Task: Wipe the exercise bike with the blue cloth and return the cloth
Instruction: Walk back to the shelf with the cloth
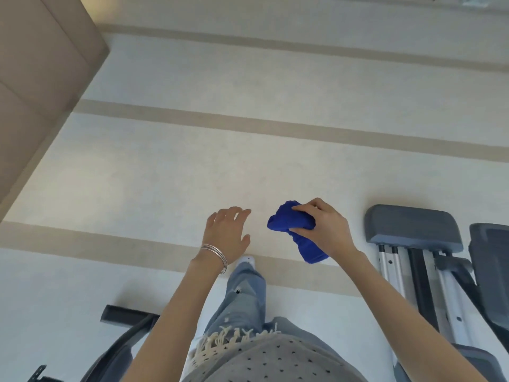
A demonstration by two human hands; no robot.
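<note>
My right hand (325,226) grips a bunched blue cloth (289,221) in the air above the pale floor; one end of the cloth hangs below my palm. My left hand (228,232), with thin silver bangles on the wrist, is held out flat with fingers spread and holds nothing, a short gap left of the cloth. A dark grey frame with a floor bar (124,317) at the lower left looks like part of the exercise bike. Neither hand touches any equipment.
A grey machine with a padded end (413,224) and silver rails (446,288) stands at the right. A beige upholstered block (41,64) fills the upper left. The floor (248,106) is pale with tan stripes. My leg and a white shoe (248,260) are below my hands.
</note>
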